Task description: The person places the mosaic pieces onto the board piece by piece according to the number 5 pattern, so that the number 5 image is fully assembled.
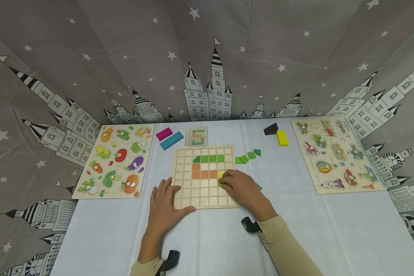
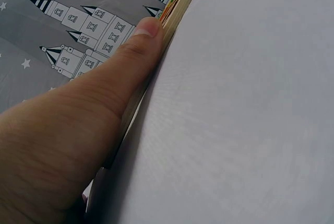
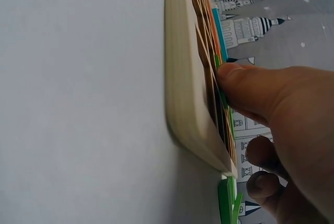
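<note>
The thumb and forefinger of the right hand (image 1: 243, 188) appear to pinch a green tile (image 1: 219, 183) at a cell of the gridded wooden board (image 1: 195, 193), just below a yellow tile (image 1: 220, 173); a fingertip grip probably suits so small a piece. The left hand (image 1: 165, 209) lies with its fingers spread over the board's left edge and its thumb against the near edge, presumably to keep the board from sliding. Orange tiles (image 1: 204, 174) and a row of green tiles (image 1: 212, 158) already sit in cells. Beyond the board's far edge lies a small pattern card (image 1: 196, 136) (handy for a glance, one supposes). Loose green tiles (image 1: 251, 155) lie just right of the board, likely for easy reach by the right hand.
</note>
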`<state>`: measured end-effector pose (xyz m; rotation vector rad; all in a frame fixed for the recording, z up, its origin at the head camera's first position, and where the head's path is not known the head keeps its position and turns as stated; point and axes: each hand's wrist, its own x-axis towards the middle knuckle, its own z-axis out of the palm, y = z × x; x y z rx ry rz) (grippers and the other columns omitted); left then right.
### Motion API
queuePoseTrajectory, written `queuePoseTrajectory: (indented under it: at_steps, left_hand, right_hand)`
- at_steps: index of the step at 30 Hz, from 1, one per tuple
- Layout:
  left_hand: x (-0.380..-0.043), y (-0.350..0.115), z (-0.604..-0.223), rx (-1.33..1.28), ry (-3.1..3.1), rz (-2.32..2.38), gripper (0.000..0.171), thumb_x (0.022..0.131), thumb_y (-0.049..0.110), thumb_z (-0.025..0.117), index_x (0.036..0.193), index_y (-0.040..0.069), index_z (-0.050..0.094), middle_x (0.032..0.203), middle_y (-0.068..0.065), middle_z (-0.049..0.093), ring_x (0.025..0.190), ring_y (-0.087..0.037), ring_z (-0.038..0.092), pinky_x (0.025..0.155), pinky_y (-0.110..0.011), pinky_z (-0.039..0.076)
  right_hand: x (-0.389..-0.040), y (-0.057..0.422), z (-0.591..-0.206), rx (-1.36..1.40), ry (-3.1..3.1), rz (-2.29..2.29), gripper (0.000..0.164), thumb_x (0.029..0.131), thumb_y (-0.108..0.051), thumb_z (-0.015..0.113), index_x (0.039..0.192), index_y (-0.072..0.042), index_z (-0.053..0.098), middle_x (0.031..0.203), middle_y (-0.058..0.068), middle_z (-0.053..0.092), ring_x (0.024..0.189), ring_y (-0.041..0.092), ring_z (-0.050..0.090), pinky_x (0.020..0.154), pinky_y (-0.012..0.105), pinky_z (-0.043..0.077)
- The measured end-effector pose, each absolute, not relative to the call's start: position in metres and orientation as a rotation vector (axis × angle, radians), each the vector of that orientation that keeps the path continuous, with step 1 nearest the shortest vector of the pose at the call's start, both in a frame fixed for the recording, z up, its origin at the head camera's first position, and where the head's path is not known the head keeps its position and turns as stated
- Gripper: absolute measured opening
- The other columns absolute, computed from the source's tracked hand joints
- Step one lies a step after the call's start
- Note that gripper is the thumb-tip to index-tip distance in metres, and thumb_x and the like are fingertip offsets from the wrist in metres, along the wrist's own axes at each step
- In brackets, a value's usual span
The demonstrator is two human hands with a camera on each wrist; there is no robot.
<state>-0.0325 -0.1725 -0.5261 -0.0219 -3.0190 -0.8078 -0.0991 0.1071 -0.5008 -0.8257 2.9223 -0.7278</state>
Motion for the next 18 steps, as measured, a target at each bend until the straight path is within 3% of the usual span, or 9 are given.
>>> queuePoseTrajectory:
  at_steps: [13,18]
  left_hand:
    - [-0.033,-0.172,-0.525,-0.03,-3.016,-0.814,0.09,0.066,0.066,0.085,0.131,0.011,0.057,0.165,-0.017,0.032,0.156,-0.04,0.02,0.125,-0.064,0.009]
    - [-0.033,-0.172,-0.526,-0.028,-3.025,-0.812,0.09,0.066,0.066,0.085,0.131,0.01,0.056,0.165,-0.017,0.031,0.156,-0.039,0.019,0.126,-0.064,0.008]
  right_hand:
    - [-0.1,0.116,-0.501,-0.781,2.864,-0.778,0.018,0.097,-0.024,0.07,0.113,-0.019,0.078,0.116,-0.003,0.072,0.112,0.018,0.067,0.097,0.038,0.057]
    - [-0.105,0.13,-0.499,-0.642,2.882,-0.853,0.019,0.097,-0.025,0.071,0.114,-0.018,0.077,0.119,-0.002,0.071,0.116,0.02,0.067,0.1,0.041,0.056]
